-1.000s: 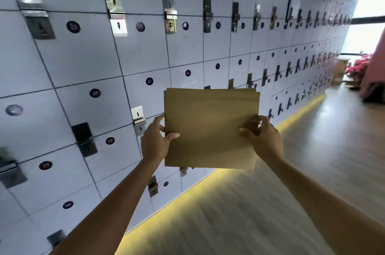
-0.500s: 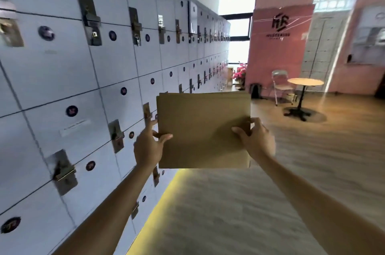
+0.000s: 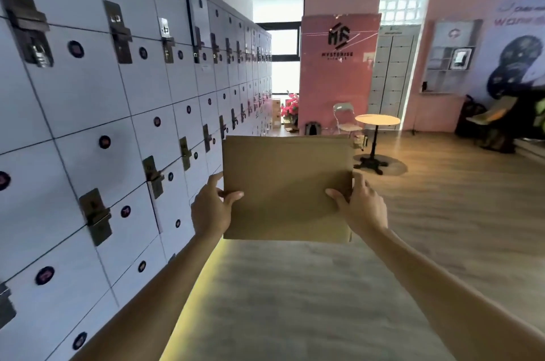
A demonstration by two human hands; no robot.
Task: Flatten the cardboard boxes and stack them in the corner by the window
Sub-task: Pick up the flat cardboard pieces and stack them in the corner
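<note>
**Flattened cardboard carried along locker wall**

While the left hand point(image 3: 211, 210) and right hand point(image 3: 361, 207) each pinch a side edge, the flattened cardboard point(image 3: 287, 188) hangs upright at arm's length, plain brown and uncreased. Left of the cardboard runs a wall of white lockers point(image 3: 118, 113); beyond it stand a round table point(image 3: 377, 119), a folding chair point(image 3: 345, 118) and a bright window point(image 3: 283, 48), over wood-grain floor point(image 3: 295, 301).

Head camera looks forward along the lockers point(image 3: 124, 113) toward the far window point(image 3: 283, 77).
</note>
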